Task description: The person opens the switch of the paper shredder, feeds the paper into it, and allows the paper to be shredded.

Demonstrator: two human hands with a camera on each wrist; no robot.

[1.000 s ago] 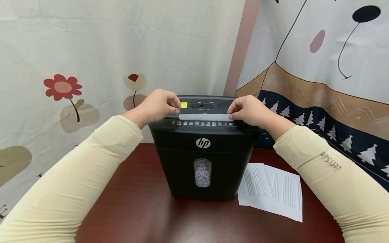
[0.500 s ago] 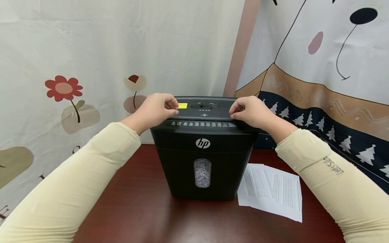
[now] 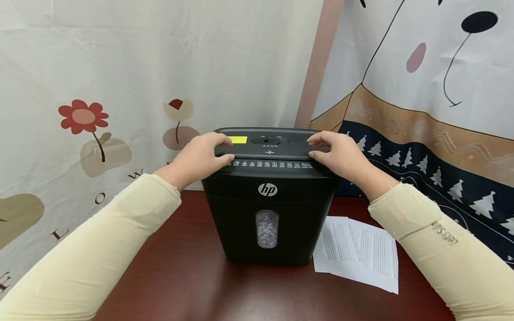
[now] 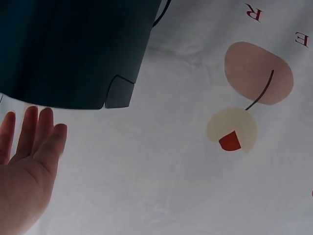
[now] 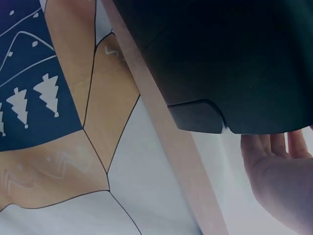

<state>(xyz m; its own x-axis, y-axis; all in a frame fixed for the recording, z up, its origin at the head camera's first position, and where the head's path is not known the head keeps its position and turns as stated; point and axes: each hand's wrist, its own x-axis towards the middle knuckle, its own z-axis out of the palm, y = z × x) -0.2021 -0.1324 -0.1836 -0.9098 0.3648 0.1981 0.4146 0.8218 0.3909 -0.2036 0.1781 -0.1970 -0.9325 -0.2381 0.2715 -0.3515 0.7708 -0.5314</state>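
A black paper shredder [image 3: 237, 209] stands upright on the dark red table, with a yellow label and a slider on its top and shreds behind its front window [image 3: 267, 229]. Over the left end of its top is my left hand [image 3: 198, 156], thumb and fingers spread apart with nothing between them. My right hand [image 3: 341, 154] is at the right end of the top, likewise holding nothing. Both wrist views show the shredder's side, with the left hand [image 4: 32, 166] and right hand [image 5: 279, 176] by its top edge. Whether the fingertips touch the lid cannot be told.
Printed sheets of paper [image 3: 359, 252] lie on the table [image 3: 180, 267] to the right of the shredder, partly hidden by it. A patterned white curtain [image 3: 132, 58] hangs behind, and a cloth with tree prints [image 3: 421, 156] hangs at the right.
The white paper strip in the shredder's slot has gone down out of sight. My fingers have parted, and both hands have moved slightly outward from the slot.
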